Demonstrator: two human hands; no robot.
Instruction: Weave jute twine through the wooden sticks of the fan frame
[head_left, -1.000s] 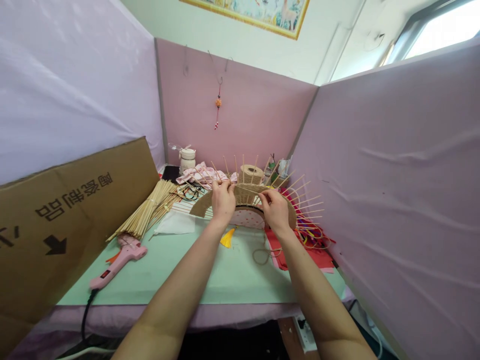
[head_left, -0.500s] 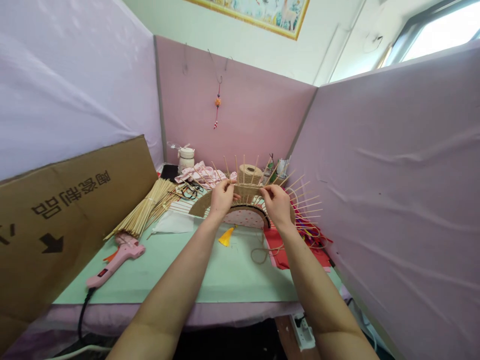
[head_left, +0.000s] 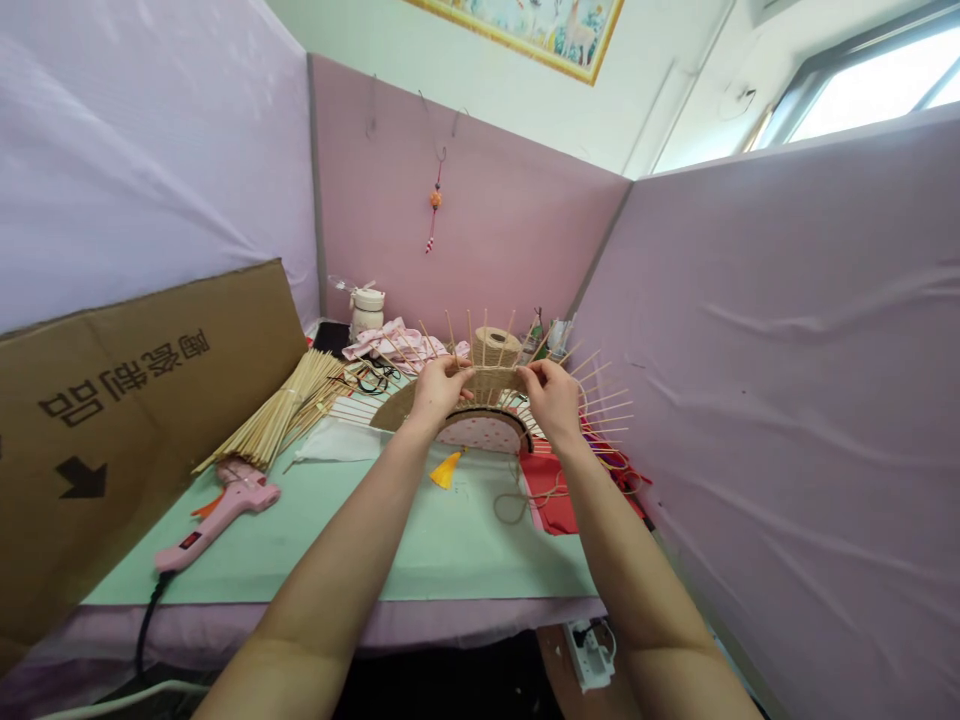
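A half-round woven piece [head_left: 394, 408] of brown cord, with thin sticks fanning out from its rim, stands over the green table top. Its lower middle is a pale panel [head_left: 482, 432] with small red dots and a dark curved edge. My left hand [head_left: 439, 388] pinches the woven band left of its top. On the right side of the top, my right hand [head_left: 551, 396] pinches the same band with fingertips together. A loose cord [head_left: 511, 508] loops down below the piece. The yellow tassel [head_left: 446, 470] lies in front of it.
To the left are a pink glue gun [head_left: 217, 520], a bundle of sticks [head_left: 277, 410] and a large cardboard sheet [head_left: 142, 400]. Behind stand a twine spool [head_left: 495, 346], a white jar [head_left: 367, 310] and pink cloth [head_left: 390, 342]. Red material [head_left: 551, 495] lies right.
The whole view has shifted slightly, with table items now a little further left. Both hands keep their hold on the woven piece. The loop of cord above its right side no longer shows.
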